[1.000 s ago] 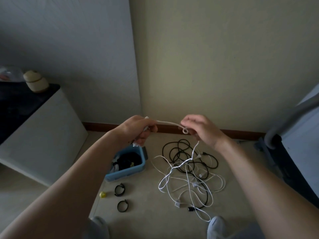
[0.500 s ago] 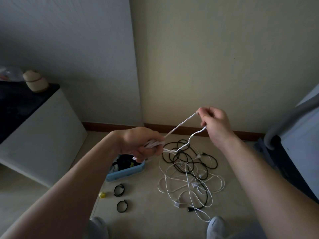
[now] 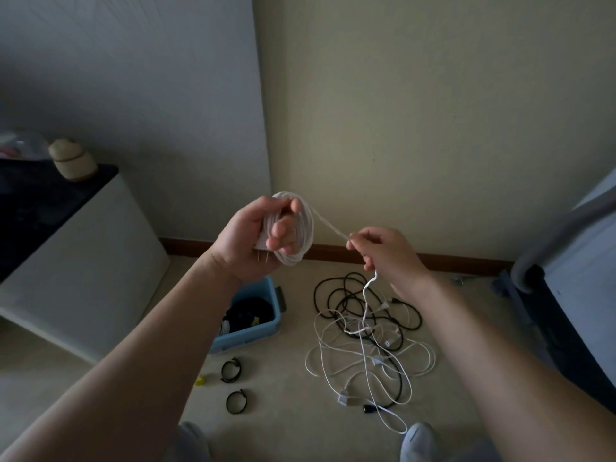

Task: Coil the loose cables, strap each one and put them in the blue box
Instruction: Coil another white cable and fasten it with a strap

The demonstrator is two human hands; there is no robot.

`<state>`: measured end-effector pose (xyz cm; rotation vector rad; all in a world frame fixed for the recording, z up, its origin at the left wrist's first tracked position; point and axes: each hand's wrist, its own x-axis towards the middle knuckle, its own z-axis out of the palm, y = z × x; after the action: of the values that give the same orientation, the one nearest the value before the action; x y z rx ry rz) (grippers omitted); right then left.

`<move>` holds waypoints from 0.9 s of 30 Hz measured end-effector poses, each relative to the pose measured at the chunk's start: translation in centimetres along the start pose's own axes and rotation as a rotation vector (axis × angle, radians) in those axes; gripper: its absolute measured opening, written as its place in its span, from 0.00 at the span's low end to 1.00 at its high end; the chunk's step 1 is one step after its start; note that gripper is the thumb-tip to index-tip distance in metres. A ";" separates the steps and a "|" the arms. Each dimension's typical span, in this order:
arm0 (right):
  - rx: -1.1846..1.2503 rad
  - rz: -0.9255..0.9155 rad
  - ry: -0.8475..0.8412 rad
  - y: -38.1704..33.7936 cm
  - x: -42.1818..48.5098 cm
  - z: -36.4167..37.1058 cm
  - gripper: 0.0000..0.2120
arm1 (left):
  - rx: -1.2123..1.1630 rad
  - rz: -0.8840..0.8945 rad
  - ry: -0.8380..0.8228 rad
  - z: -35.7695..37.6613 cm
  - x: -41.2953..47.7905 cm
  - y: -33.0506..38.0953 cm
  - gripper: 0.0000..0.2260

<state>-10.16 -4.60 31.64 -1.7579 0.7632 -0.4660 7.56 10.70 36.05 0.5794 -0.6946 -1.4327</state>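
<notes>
Our left hand [image 3: 248, 241] grips the white coil [image 3: 306, 228], right hand [image 3: 390, 258] pinches its tail [image 3: 330, 226]; pulling may snag the floor tangle [image 3: 366, 335].

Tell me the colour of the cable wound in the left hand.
White; the cable shows best in the head view.

I face a corner where a grey-white wall [image 3: 133, 78] on the left meets a yellowish wall [image 3: 433, 95] on the right. A brown skirting board [image 3: 466, 260] runs along the far edge of the pale floor [image 3: 293, 401]. On my left stands a white cabinet [image 3: 83, 278] with a dark top [image 3: 40, 208], and a small beige jar [image 3: 71, 160] sits on it. The light is dim.
</notes>
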 end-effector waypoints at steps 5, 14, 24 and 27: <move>0.064 0.017 -0.148 -0.1 -0.3 0.7 0.13 | -0.095 0.089 0.293 1.1 0.4 -0.1 0.13; 0.073 0.077 -0.468 -0.5 -1.5 1.8 0.17 | -0.115 0.317 0.474 -0.2 0.7 0.5 0.16; 0.106 0.127 -0.711 -1.5 -2.4 2.1 0.14 | 0.236 0.482 0.980 -1.5 0.4 1.4 0.17; 0.109 0.092 -0.728 -1.9 -2.5 2.2 0.15 | 0.424 0.489 1.019 -1.6 0.1 1.3 0.16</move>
<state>-9.99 -1.00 32.89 -1.6156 0.2858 0.1988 9.58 10.64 35.90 1.2416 -0.2611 -0.4002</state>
